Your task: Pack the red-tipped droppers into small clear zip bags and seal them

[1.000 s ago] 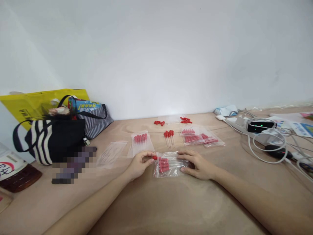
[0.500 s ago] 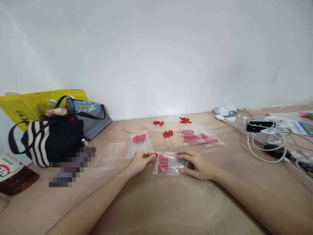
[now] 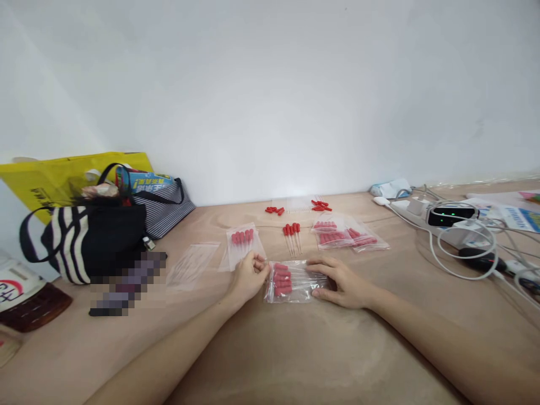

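Observation:
A clear zip bag (image 3: 301,293) lies on the table with several glass droppers (image 3: 282,279) inside, their red rubber bulbs towards its left end. My right hand (image 3: 340,282) grips the bag's right end between thumb and fingers, over the glass tubes. At the zip end, my left hand (image 3: 250,275) has loosely curled fingers, with the thumb stretched to the bag's edge; nothing shows in its grasp. Just beyond are several loose droppers (image 3: 292,229). Another bag of droppers (image 3: 242,237) lies behind my left hand, and filled bags (image 3: 354,237) are stacked to the right.
Glass tubes in a flat clear bag (image 3: 194,264) lie at left. Loose red bulbs (image 3: 275,211) are near the wall. A black striped bag (image 3: 105,239) and a bottle (image 3: 29,301) stand left. Cables and a power strip (image 3: 407,212) occupy the right side.
The upper red bulb at the zip end has gone into the bag. My left fingers have released it and curled back, while my right hand keeps its place on the bag.

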A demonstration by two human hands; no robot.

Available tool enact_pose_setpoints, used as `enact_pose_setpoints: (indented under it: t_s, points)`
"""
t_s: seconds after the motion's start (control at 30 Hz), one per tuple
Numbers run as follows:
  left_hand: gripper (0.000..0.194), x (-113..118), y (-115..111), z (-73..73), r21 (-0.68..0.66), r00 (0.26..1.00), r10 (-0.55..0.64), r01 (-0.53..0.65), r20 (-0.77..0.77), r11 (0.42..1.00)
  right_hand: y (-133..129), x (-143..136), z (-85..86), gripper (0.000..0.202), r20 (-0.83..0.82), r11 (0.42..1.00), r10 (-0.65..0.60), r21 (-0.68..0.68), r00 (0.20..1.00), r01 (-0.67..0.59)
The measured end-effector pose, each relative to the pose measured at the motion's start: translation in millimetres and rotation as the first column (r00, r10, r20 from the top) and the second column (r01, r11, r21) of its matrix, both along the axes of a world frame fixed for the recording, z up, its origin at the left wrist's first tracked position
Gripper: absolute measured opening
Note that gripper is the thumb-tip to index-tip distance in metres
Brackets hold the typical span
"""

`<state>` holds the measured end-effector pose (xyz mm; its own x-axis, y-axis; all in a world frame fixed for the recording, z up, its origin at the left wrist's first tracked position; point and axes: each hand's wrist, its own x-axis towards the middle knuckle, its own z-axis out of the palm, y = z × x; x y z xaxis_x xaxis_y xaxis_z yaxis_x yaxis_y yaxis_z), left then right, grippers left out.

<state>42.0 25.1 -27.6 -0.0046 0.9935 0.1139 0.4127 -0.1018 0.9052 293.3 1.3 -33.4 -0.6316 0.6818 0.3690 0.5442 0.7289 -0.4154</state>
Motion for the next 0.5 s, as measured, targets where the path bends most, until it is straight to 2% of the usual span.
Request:
enact_pose_setpoints:
  t_s: [0.13,0.3,0.37,0.5]
  points:
    - [0.027,-4.4,-8.3,11.1,-0.089,0.990,-0.124,0.130,0.069,0.988,0.0,0.0,-0.8,0.048,-0.002,1.000,-0.002,0.000,1.000,0.002]
    - [0.024,0.9,-22.5,18.4,-0.085,0.940,-0.340,0.337,-0.025,0.938,-0.3,-0.1,-0.1,0.046,-0.005,1.000,-0.004,0.004,1.000,0.004]
    - [0.018,5.0,-25.5,17.9,-0.059,0.934,-0.357,0.356,-0.002,0.933,-0.6,-0.1,0.6,0.047,-0.006,1.000,-0.001,0.005,1.000,0.001]
    - [0.015,3.2,-23.8,21.3,-0.096,0.935,-0.305,0.325,0.181,0.941,-1.8,-0.1,2.7,0.047,0.015,1.000,-0.006,-0.007,1.000,0.006]
